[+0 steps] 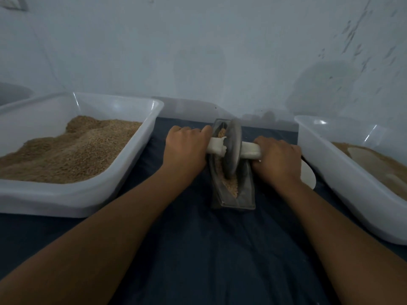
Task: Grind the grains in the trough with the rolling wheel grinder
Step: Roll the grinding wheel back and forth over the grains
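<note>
Both hands are at it: the left hand (186, 148) and right hand (278, 160) have their fingers wrapped round the pale handle (250, 150) on either side of the wheel (232, 149), which stands upright in the trough (246, 190) (mid-counter, between two bins) among the grains (231, 186).

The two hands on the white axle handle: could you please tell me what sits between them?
In the head view, the grey stone grinding wheel stands between the left hand and right hand, over the grain-filled dark trough.
</note>
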Tool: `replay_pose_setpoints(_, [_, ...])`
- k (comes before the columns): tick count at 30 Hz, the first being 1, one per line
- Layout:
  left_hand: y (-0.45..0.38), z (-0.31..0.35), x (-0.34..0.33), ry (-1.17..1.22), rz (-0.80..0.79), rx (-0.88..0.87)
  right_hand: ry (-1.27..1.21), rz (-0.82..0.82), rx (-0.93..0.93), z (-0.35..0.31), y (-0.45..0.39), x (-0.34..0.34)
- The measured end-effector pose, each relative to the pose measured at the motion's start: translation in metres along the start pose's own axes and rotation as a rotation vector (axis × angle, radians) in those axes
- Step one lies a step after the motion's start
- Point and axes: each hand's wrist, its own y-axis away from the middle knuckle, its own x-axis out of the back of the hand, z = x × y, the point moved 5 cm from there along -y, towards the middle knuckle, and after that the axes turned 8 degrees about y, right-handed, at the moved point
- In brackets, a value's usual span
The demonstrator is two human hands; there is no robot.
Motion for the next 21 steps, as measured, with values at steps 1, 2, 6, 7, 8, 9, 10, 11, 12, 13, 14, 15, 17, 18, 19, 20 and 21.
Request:
replay_pose_setpoints(1, [-0.003, -0.001, -0.002, -0.013, -0.014, 0.003, 0.005, -0.009, 0.006, 0.0, -0.003, -0.002])
replay_pose_setpoints(2, [-0.006, -0.001, -0.005, -0.022, -0.027, 0.007, 0.012, -0.015, 0.013, 0.0, -0.006, -0.003])
replay_pose_setpoints(6, [-0.016, -0.004, -0.012, -0.02, -0.047, 0.012, 0.04, -0.066, 0.022, 0.0, -0.018, -0.011])
replay_pose_setpoints(7, [-0.019, -0.005, -0.013, -0.019, -0.047, 0.01, 0.048, -0.096, 0.021, 0.001, -0.021, -0.013])
replay_pose_setpoints(8, [-0.021, -0.006, -0.014, -0.018, -0.046, 0.009, 0.05, -0.136, 0.02, 0.001, -0.025, -0.015])
replay_pose_setpoints(9, [-0.024, -0.006, -0.016, -0.016, -0.041, 0.011, 0.047, -0.178, 0.022, 0.002, -0.029, -0.016])
replay_pose_setpoints(10, [-0.027, -0.007, -0.017, -0.015, -0.037, 0.013, 0.04, -0.222, 0.028, 0.002, -0.033, -0.018])
replay_pose_setpoints(11, [-0.03, -0.008, -0.019, -0.015, -0.036, 0.016, 0.032, -0.27, 0.033, 0.003, -0.037, -0.019])
replay_pose_setpoints(12, [-0.033, -0.009, -0.021, -0.016, -0.04, 0.019, 0.023, -0.322, 0.036, 0.003, -0.041, -0.019])
replay_pose_setpoints(13, [-0.035, -0.009, -0.022, -0.021, -0.042, 0.019, 0.014, -0.372, 0.039, 0.004, -0.044, -0.02])
replay_pose_setpoints(14, [-0.037, -0.01, -0.024, -0.028, -0.042, 0.018, 0.006, -0.417, 0.042, 0.004, -0.048, -0.021])
replay_pose_setpoints(15, [-0.039, -0.01, -0.026, -0.034, -0.041, 0.014, 0.0, -0.452, 0.046, 0.004, -0.051, -0.022])
replay_pose_setpoints(17, [-0.043, -0.011, -0.029, -0.03, -0.047, 0.016, -0.005, -0.485, 0.051, 0.003, -0.056, -0.023])
replay_pose_setpoints(18, [-0.045, -0.012, -0.03, -0.024, -0.051, 0.021, -0.006, -0.49, 0.052, 0.002, -0.059, -0.024])
replay_pose_setpoints(19, [-0.047, -0.012, -0.031, -0.02, -0.054, 0.025, -0.009, -0.498, 0.05, 0.002, -0.061, -0.025])
replay_pose_setpoints(20, [-0.049, -0.013, -0.032, -0.02, -0.058, 0.028, -0.015, -0.512, 0.046, 0.002, -0.062, -0.026])
replay_pose_setpoints(21, [-0.05, -0.013, -0.033, -0.025, -0.063, 0.028, -0.023, -0.527, 0.041, 0.002, -0.064, -0.027])
